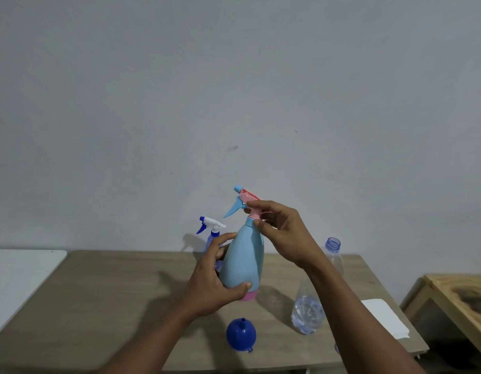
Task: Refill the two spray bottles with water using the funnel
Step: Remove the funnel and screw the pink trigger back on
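A light blue spray bottle with a pink base and a pink and blue trigger head is held above the wooden table. My left hand grips its lower body. My right hand pinches the pink neck of the trigger head. Behind it stands a second spray bottle with a white and dark blue trigger, mostly hidden by my left hand. A dark blue funnel lies upside down on the table in front. A clear, uncapped water bottle stands to the right, partly behind my right forearm.
A folded white cloth lies near the table's right edge. A small blue cap peeks out beside my right forearm. A white surface adjoins the table on the left, and a light wooden frame stands at the right. A grey wall rises behind.
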Tool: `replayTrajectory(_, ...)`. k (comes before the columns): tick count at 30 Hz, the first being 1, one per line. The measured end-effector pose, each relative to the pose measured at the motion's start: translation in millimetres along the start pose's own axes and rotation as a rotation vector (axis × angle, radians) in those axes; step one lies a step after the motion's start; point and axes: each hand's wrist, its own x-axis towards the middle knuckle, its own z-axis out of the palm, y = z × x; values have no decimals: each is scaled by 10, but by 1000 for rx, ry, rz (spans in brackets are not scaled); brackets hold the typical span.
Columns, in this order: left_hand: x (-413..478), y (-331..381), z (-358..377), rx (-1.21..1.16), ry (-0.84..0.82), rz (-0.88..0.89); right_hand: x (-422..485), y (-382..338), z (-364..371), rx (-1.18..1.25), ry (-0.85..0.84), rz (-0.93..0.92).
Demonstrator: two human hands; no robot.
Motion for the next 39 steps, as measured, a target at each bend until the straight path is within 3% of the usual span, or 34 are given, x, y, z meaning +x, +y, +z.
replayTrajectory(3,7,0,-6,15,4,13,9,-12,-8,79,4,5)
replayTrajectory(9,-13,-37,9,62,2,16,11,67,11,-38,37,-11)
replayTrajectory(12,-7,-32,4,66,9,26,0,82,-24,87,-15,16)
replayTrajectory(19,28,-37,43,105,27,31,16,57,80,-12,151,-13)
replayTrajectory(22,20,-48,34,107,9,35,11,65,32,-38,93,-6)
replayTrajectory(25,10,-42,17,122,15,44,-2,53,-18,113,30,3)
replayTrajectory(34,-5,-12,52,246,90,66,-4,43,125,-48,194,-75)
replayTrajectory(39,16,-3,-26,185,35,57,-18,11,-5,-9,36,-57)
